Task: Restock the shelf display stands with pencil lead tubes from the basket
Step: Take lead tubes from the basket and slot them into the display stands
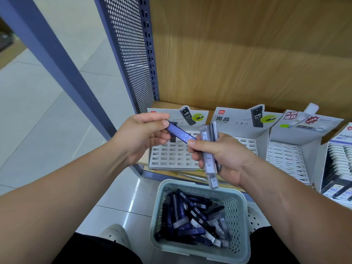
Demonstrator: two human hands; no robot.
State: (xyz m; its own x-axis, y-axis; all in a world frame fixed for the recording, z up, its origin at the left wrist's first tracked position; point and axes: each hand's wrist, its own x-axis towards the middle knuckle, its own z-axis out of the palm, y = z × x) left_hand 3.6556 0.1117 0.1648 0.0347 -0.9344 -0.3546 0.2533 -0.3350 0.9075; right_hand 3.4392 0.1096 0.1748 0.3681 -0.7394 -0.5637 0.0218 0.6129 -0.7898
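The blue tube [181, 135] is held in the air over the leftmost stand [175, 157], pinched at its upper end between the thumb and fingers of the left hand [141, 136]. Its printed face is turned up, probably so the grade can be read before a slot is chosen. Its lower end lies against the thumb of the right hand [224, 157], which seems to be passing it across or steadying it. That hand's fingers are curled round a bundle of tubes [209, 151] standing nearly upright in the palm, likely a small reserve carried so that each placement needs no fresh reach downward. The leftmost stand sits at the shelf's [211, 112] left end, close to the front edge, and its slotted tray is almost bare. One dark tube [172, 139] shows near its upper rows, partly hidden by the left hand. The middle stand [245, 121] and the third stand [285, 157] follow along the shelf toward its right end, and their visible slots look unfilled. The fourth stand [341, 161] at the right edge of view is packed with pale tubes. Below the shelf's front edge the basket [242, 204] rests on the floor [114, 197] between the person's feet, holding a loose heap of tubes [190, 220] — mostly dark blue and black, some clear — so plenty of stock remains.
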